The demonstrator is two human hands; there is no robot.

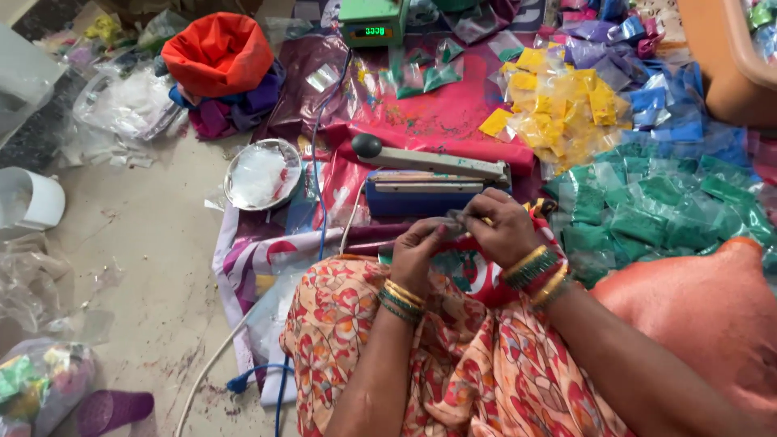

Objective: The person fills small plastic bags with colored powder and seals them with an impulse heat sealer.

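Note:
My left hand (419,252) and my right hand (500,228) meet in front of me, both pinching a small clear plastic packet (460,217) between the fingertips. Its contents are too small to tell. Both wrists wear bangles. Just beyond the hands sits a blue heat sealer (433,182) with a grey lever arm and black knob, arm down. My lap is covered by orange patterned cloth.
Piles of small packets lie to the right: green (664,202), yellow (558,109), blue (672,109). A steel plate of clear bags (261,174) is at left, an orange bag (217,53) behind it. A green digital scale (372,23) stands far back. Cables run across the floor.

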